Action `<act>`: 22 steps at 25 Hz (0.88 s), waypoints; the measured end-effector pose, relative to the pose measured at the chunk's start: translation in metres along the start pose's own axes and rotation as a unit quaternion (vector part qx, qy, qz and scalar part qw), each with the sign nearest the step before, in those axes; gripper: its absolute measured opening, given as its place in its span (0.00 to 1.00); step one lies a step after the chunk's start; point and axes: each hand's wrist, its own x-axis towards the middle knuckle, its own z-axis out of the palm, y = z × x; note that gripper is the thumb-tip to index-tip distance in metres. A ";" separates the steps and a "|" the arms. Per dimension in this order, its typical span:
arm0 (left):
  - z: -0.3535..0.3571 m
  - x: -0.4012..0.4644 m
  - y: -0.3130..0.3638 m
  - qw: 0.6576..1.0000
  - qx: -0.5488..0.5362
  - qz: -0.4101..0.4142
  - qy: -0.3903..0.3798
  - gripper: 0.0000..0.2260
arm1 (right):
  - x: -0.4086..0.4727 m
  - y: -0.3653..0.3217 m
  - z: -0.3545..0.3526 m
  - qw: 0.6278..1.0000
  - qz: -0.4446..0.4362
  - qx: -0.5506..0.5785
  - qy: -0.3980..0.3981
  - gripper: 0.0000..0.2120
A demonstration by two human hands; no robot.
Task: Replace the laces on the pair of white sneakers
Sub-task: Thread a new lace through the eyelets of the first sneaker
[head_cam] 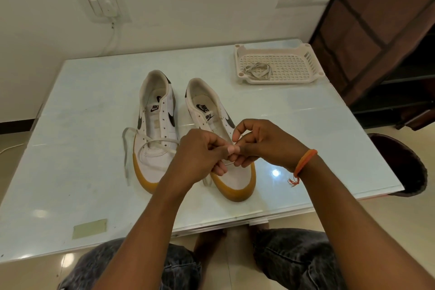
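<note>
White lace (pixel 229 163) in both hands' grip, over right sneaker (pixel 235 179).

Bright, sharp; glare on table (pixel 306 139)

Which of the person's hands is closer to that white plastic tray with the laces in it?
The right hand. It works over the right sneaker, below the tray at the table's far right. The left hand sits beside it, farther left.

Left grip (pixel 200 152), right grip (pixel 256 142); both pinching
</note>
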 end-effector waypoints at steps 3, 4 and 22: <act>0.005 0.003 -0.004 0.998 -0.048 -0.034 0.022 0.07 | 0.000 0.000 -0.003 0.999 0.016 0.017 0.038 0.08; 0.009 0.004 -0.005 0.998 -0.008 -0.020 0.055 0.06 | 0.001 0.001 -0.005 0.998 0.023 0.011 0.056 0.09; 0.043 0.037 -0.034 0.965 0.215 -0.056 0.142 0.04 | 0.014 0.035 -0.012 0.979 0.102 -0.102 0.143 0.14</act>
